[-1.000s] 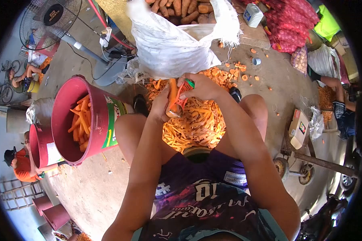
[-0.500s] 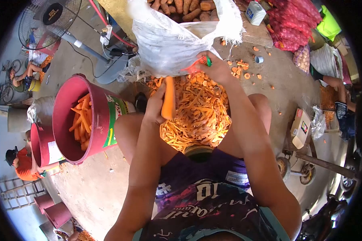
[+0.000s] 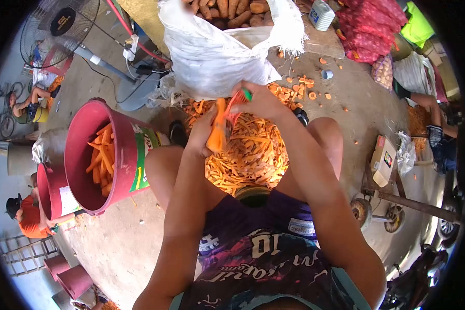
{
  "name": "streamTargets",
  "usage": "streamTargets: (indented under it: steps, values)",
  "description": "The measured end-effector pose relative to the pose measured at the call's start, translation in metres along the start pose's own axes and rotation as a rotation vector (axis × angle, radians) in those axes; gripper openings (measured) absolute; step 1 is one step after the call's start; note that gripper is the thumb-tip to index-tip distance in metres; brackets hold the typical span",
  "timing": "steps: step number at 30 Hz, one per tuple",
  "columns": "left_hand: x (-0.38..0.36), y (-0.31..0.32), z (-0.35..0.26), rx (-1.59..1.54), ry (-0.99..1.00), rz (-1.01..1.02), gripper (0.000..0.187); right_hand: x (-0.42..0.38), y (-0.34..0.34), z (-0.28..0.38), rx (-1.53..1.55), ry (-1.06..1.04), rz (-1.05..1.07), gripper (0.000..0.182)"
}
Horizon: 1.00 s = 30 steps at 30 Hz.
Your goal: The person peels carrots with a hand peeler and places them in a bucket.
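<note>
My left hand (image 3: 202, 132) is wrapped round an orange carrot (image 3: 218, 135) that stands roughly upright over a heap of orange peelings (image 3: 253, 155). Closed on a red peeler (image 3: 234, 109) with a green part, my right hand (image 3: 258, 101) is at the carrot's upper right side, and the peeler's head is against or very near the carrot. The heap lies between my knees. Just beyond my hands, a white sack (image 3: 217, 62) holds unpeeled carrots (image 3: 237, 11). At my left, a large red tub (image 3: 132, 150) contains peeled carrots (image 3: 102, 157).
A standing fan (image 3: 62, 23) is at the upper left. People (image 3: 33, 214) are at the left and right edges. Red net sacks (image 3: 372, 31) and a white jug (image 3: 321, 15) stand at the upper right. A wheeled cart (image 3: 392, 196) is at the right.
My right hand has moved down and left, bringing the peeler from above the heap to the carrot. My left hand still grips the carrot. The view has shifted slightly.
</note>
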<state>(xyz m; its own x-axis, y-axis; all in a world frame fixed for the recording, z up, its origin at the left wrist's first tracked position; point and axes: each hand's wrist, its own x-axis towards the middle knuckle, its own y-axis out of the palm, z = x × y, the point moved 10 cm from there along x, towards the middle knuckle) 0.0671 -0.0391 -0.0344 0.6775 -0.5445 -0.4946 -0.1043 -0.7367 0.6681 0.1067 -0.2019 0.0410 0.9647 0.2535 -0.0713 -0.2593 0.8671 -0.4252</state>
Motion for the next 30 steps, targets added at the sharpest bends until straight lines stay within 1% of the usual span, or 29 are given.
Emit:
streamTargets:
  steps: [1,2,3,5,6,7,9,10,11,13,14,15,17,18,20,21,23,24,26,27,29,30]
  values:
    - [-0.011,0.01,-0.001,0.105,0.011,-0.06,0.045,0.001,-0.018,-0.005,-0.029,0.036,-0.116,0.049]
    - [-0.02,0.014,-0.003,0.212,0.023,-0.122,0.044,0.002,-0.033,-0.018,0.011,0.136,-0.147,0.047]
    - [-0.025,0.015,-0.002,0.215,0.022,-0.122,0.044,0.005,-0.04,-0.026,0.013,0.134,-0.149,0.047]
    - [-0.033,0.022,-0.003,0.252,0.012,-0.027,0.041,0.007,-0.067,-0.039,0.043,0.13,-0.349,0.046]
    - [-0.034,0.027,-0.004,0.162,0.02,0.061,0.039,0.007,-0.065,-0.04,0.038,0.19,-0.318,0.048]
    - [-0.029,0.02,-0.005,0.16,0.023,0.057,0.039,0.006,-0.061,-0.034,0.037,0.187,-0.314,0.048]
    - [-0.017,-0.023,-0.01,0.033,0.062,-0.24,0.041,0.0,-0.035,-0.01,0.008,0.092,-0.244,0.048]
    - [-0.018,-0.031,-0.012,0.039,0.059,-0.317,0.043,-0.006,-0.021,0.005,0.014,0.051,-0.19,0.049]
    - [-0.017,-0.033,-0.012,0.033,0.062,-0.322,0.043,-0.008,-0.013,0.008,0.013,0.049,-0.182,0.049]
    - [-0.004,-0.037,-0.011,-0.001,0.107,-0.19,0.043,-0.011,0.021,0.034,0.007,-0.139,0.05,0.047]
    - [0.007,-0.038,-0.005,-0.103,0.066,-0.121,0.04,-0.014,0.028,0.033,0.034,-0.086,0.121,0.046]
    - [0.004,-0.024,-0.006,-0.099,0.062,-0.118,0.04,-0.014,0.028,0.032,0.035,-0.084,0.115,0.046]
    - [-0.011,0.004,-0.006,-0.163,0.048,-0.263,0.04,-0.013,0.031,0.025,0.054,-0.079,0.154,0.041]
    - [-0.011,-0.003,-0.004,-0.16,0.045,-0.26,0.04,-0.012,0.031,0.019,0.054,-0.077,0.149,0.041]
    - [-0.006,0.001,-0.002,0.037,0.023,0.022,0.042,-0.006,0.019,0.015,0.06,-0.18,0.045,0.042]
    - [-0.01,0.008,-0.001,0.038,0.023,0.023,0.042,-0.003,0.014,0.009,0.06,-0.18,0.044,0.042]
    - [-0.02,0.013,-0.006,0.217,0.044,-0.13,0.042,0.005,-0.025,-0.021,0.068,-0.018,-0.196,0.043]
    - [-0.024,0.012,-0.006,0.221,0.042,-0.129,0.042,0.007,-0.033,-0.022,0.071,-0.017,-0.199,0.043]
    - [-0.033,0.013,-0.006,0.315,0.016,-0.074,0.04,0.005,-0.055,-0.045,0.019,0.238,-0.292,0.045]
    - [-0.028,0.007,-0.009,0.316,0.02,-0.074,0.04,0.006,-0.055,-0.046,0.018,0.234,-0.291,0.045]
    - [-0.014,-0.014,-0.014,0.138,0.085,-0.08,0.04,0.009,-0.044,-0.042,0.071,0.16,-0.253,0.048]
    - [-0.013,-0.029,-0.014,0.035,0.091,-0.198,0.042,0.006,-0.035,-0.036,0.067,0.156,-0.243,0.048]
